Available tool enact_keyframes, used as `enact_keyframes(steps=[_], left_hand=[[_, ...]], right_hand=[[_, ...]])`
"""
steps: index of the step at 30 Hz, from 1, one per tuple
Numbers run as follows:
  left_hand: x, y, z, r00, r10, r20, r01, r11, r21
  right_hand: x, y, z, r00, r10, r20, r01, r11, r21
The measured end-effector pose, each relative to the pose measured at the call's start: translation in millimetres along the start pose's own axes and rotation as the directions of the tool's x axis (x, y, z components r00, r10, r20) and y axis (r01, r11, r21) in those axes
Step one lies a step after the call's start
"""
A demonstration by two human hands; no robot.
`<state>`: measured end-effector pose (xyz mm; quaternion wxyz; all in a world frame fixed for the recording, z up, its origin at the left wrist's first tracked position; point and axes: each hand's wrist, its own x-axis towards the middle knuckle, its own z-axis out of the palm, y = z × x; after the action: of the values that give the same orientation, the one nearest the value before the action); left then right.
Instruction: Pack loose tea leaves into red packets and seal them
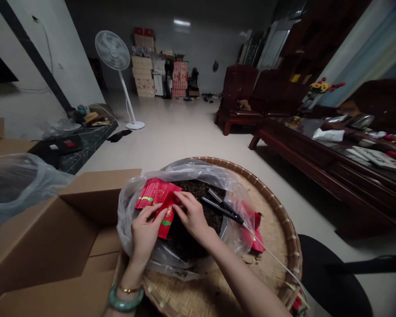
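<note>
My left hand (145,231), with a green bangle at the wrist, pinches the near edge of a small red packet (166,216) with gold print and a green stripe. At the packet's upper right edge, my right hand (192,216) has its fingertips closed on it. Beneath and behind it lies a fanned pile of similar red packets (153,193). These rest on dark, dried, leaf-like material (194,190) in a clear plastic bag (127,220). A black hair straightener (222,208) with its plates apart lies on the bag's right side, trailing a white cord (270,252).
The bag sits on a round woven bamboo tray (277,211), where more red packets (256,237) lie at the right. An open cardboard box (49,240) stands close on the left. Farther off are a white fan (119,75), stacked boxes (143,72) and a dark wooden table (284,141).
</note>
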<state>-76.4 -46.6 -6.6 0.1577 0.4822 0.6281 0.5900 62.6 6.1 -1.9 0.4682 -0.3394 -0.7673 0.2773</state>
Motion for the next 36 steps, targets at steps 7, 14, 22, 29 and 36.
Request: enact_keyframes(steps=[7,14,22,29,36], left_hand=[[-6.8,0.9,11.4,0.95,-0.301,0.082,0.312,0.919,-0.242],[-17.1,1.9,30.0,0.897,-0.372,0.239,0.437,0.828,-0.35],[-20.7,13.5,32.5,0.94,-0.103,0.326,0.168,0.969,-0.179],[-11.7,3.9,30.6,0.82,-0.24,0.519,0.356,0.925,-0.135],[-7.9,2.8,29.2,0.76,-0.271,0.591,0.463,0.863,-0.2]], right_hand=[[-4.3,0.5,-0.9,0.992,0.04,-0.119,-0.044,0.999,-0.03],[-23.9,1.9,-22.1,0.981,0.013,-0.192,-0.019,0.999,-0.028],[-27.8,10.4,-46.8,0.934,0.347,-0.085,-0.345,0.938,0.031],[-30.3,9.2,-70.5,0.968,0.214,-0.134,-0.225,0.972,-0.075],[-24.2,4.3,-87.7,0.874,0.395,0.282,-0.474,0.819,0.322]])
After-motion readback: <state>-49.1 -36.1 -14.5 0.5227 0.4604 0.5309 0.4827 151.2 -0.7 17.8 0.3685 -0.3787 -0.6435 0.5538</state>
